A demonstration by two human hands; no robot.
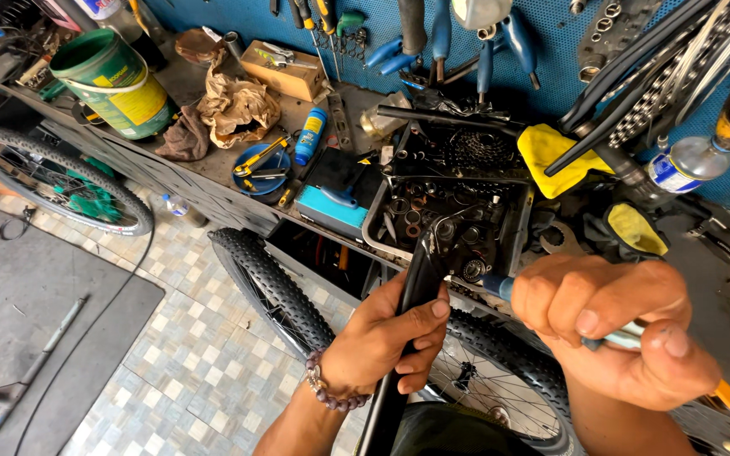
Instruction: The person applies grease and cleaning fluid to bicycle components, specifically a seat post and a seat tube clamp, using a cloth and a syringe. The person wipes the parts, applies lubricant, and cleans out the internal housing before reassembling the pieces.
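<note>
My left hand (pixel 390 333), with a bead bracelet on the wrist, is wrapped around a black bicycle frame tube (pixel 420 279) that rises from the bottom of the view. My right hand (pixel 614 325) is closed on a tool with a blue and silver shaft (pixel 493 285); its tip points at the tube's upper end, where a small black fitting (pixel 441 232) sits. Behind the tube stands a knobby bicycle wheel (pixel 285 291).
A cluttered workbench holds a grey tray of metal parts (pixel 458 211), a green bucket (pixel 116 80), a blue spray can (pixel 310 135), a cardboard box (pixel 285 72) and yellow rags (pixel 555 152). Tools hang on the blue pegboard. Another wheel (pixel 52 181) leans at left over tiled floor.
</note>
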